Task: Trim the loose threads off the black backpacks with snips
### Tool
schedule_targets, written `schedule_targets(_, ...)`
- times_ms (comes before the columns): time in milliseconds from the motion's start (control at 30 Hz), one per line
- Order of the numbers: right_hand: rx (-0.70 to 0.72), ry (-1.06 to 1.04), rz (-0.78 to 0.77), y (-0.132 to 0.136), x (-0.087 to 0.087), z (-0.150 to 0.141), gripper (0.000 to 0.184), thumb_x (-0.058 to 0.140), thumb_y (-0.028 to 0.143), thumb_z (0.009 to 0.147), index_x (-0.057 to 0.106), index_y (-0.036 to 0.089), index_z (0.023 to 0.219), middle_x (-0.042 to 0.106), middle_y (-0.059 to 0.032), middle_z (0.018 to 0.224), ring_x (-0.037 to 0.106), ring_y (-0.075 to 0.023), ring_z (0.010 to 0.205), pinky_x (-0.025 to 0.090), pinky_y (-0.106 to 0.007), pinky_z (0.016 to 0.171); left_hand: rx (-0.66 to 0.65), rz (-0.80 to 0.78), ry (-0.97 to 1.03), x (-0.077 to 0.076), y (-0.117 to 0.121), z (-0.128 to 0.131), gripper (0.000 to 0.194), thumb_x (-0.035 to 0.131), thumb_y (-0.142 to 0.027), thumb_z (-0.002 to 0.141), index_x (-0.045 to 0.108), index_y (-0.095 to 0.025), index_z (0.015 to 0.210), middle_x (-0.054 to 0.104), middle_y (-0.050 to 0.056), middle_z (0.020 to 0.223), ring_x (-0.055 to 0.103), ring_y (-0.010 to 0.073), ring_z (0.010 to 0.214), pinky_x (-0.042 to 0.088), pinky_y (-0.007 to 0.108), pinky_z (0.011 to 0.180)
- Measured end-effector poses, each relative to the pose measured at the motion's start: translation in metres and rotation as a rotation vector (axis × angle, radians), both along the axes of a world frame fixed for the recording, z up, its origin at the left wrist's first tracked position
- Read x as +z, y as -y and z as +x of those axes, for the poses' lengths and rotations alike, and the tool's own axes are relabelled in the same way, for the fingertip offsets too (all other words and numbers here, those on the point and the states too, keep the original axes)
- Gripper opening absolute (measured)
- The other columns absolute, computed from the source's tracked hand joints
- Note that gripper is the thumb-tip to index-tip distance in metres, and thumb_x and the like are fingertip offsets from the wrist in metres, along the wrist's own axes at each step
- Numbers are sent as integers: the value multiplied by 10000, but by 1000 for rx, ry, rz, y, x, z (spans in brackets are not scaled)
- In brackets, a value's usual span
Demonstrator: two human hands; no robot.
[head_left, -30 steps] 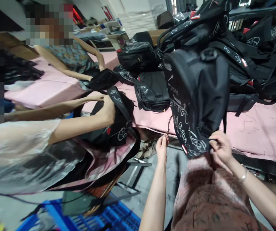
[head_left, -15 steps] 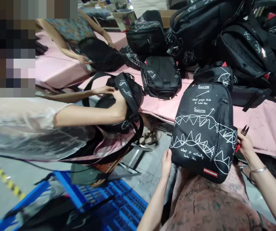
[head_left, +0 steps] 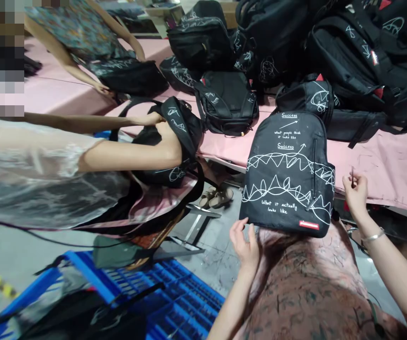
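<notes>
Holds the left hand [head_left: 245, 245] half open at the lower left corner of the black printed backpack [head_left: 281, 177], with fingers bent and spread and the thumb apart (touching the cloth or just clear of it, cannot tell). Pinches small snips [head_left: 352, 177] upright between thumb and fingers of the right hand [head_left: 356, 193], just to the right of the backpack and apart from it, with the other fingers curled in. Rests the backpack tilted back, bottom on the lap and top toward the pink-covered table [head_left: 384, 179], with the front panel facing up, the long side zipper closed, and the red label near the lower right corner; cannot tell what is inside. Shows at lower left a blue plastic crate [head_left: 185, 302], slatted, with a black bag [head_left: 82, 316] at its left part and a green pouch [head_left: 114, 252] by its upper edge. Shows on the table a smaller black backpack [head_left: 229, 101] standing near a large pile of black bags [head_left: 359, 66]. Reaches both forearms up and forward from the bottom of the view, the left more upright, the right slanting in from the lower right with a bracelet [head_left: 373, 236] on the wrist. Includes at left a co-worker's hands [head_left: 169, 137] on a strapped bag [head_left: 185, 125], and farther back a person in a floral top [head_left: 79, 28] with hands at another black bag [head_left: 132, 80].
</notes>
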State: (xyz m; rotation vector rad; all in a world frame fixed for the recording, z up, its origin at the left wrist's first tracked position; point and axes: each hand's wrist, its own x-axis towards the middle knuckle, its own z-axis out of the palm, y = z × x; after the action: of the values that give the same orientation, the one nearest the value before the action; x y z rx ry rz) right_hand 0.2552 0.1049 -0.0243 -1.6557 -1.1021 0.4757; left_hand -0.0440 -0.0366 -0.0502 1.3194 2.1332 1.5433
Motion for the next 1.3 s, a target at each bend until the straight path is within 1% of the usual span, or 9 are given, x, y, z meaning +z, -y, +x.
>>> schedule_targets(133, 175, 284, 111, 43, 34, -26, 343, 482, 351, 833, 489, 168, 1122, 553, -91, 1024, 532, -208, 913, 422, -385, 815, -91, -24, 56, -7, 15, 11, 157, 521, -320, 798, 565, -180, 854, 579, 50, 830, 564, 166, 783, 464, 315, 744)
schedule_targets(200, 398, 372, 182, 58, 47, -42, 272, 493, 311, 840, 532, 194, 1083, 586, -75, 973, 552, -209, 881, 442, -377, 796, -145, -58, 71, -6, 17, 15, 163, 585, -327, 759, 569, -183, 836, 593, 28, 790, 569, 145, 697, 472, 282, 679)
schedule_targets(300, 789, 517, 238, 74, 57, -64, 228, 507, 252, 847, 578, 220, 1061, 604, -71, 963, 562, -205, 880, 462, -353, 774, -194, -120, 99, 1, 17, 18, 165, 634, -331, 721, 592, -188, 792, 615, 13, 747, 575, 144, 674, 465, 270, 671)
schedule_targets(400, 999, 665, 226, 81, 59, -84, 242, 488, 212, 862, 579, 218, 1086, 600, -75, 991, 560, -192, 870, 461, -314, 728, -189, -135, 107, 9, 18, 17, 136, 565, -319, 774, 616, -193, 783, 633, 20, 752, 581, 154, 706, 452, 277, 695)
schedule_targets(633, 1109, 983, 297, 78, 64, -126, 163, 486, 168, 870, 627, 197, 948, 616, -50, 852, 512, -167, 731, 351, -286, 619, -353, -68, 193, 13, 18, 6, 132, 555, -281, 749, 587, -199, 650, 602, 14, 683, 559, 168, 711, 438, 301, 721)
schedule_targets(767, 1159, 1088, 315, 75, 70, -138, 133, 491, 169, 873, 623, 188, 885, 598, -36, 789, 484, -172, 723, 292, -300, 601, -381, -75, 252, 11, 18, 3, 139, 562, -275, 734, 571, -188, 627, 589, 5, 646, 558, 153, 660, 448, 275, 665)
schedule_targets(1033, 1222, 1085, 301, 68, 70, -134, 150, 470, 175, 884, 619, 190, 901, 583, -25, 770, 459, -159, 709, 247, -297, 595, -381, -75, 315, 10, 17, 3, 125, 572, -253, 731, 575, -174, 635, 577, -4, 635, 536, 133, 635, 434, 247, 634)
schedule_targets(1200, 1210, 1125, 268, 72, 70, -142, 139, 505, 173, 865, 607, 180, 771, 583, -22, 732, 473, -166, 714, 253, -302, 600, -397, -67, 330, 14, 18, 5, 144, 576, -269, 739, 577, -170, 634, 591, 8, 665, 550, 140, 664, 440, 259, 661)
schedule_targets(1300, 1211, 994, 278, 70, 70, -139, 165, 489, 159, 867, 619, 179, 768, 598, -24, 721, 496, -162, 706, 292, -296, 607, -388, -58, 344, 16, 22, 4, 152, 573, -282, 746, 569, -166, 647, 626, 41, 762, 581, 166, 748, 453, 287, 708)
